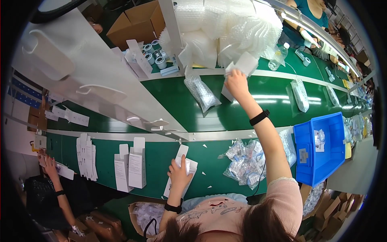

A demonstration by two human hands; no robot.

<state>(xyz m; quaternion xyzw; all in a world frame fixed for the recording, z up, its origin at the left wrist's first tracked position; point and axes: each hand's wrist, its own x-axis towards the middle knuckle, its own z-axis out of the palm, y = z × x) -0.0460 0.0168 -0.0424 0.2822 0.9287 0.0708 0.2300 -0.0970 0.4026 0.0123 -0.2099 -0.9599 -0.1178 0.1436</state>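
My left hand (179, 172), fingers spread, rests on a white carton (192, 167) lying on the near green worktable with its end flap raised. My right hand (237, 82) reaches across to the far green surface, its fingers closed on another white carton (227, 92). Part of that carton is hidden under the hand, and a pale flap-like piece (246, 63) sticks out beyond the fingers. Left of it lies a bubble-wrapped package (202, 93). Two upright white cartons (137, 167) with raised flaps stand left of my left hand.
Small clear bags of parts (246, 161) are heaped beneath my right arm, beside a blue bin (320, 149). Stacked bubble bags (229, 28) rise at the back, near a plastic bottle (278, 56). A metal post (171, 32) divides the bench. A co-worker's hand (50, 167) is far left.
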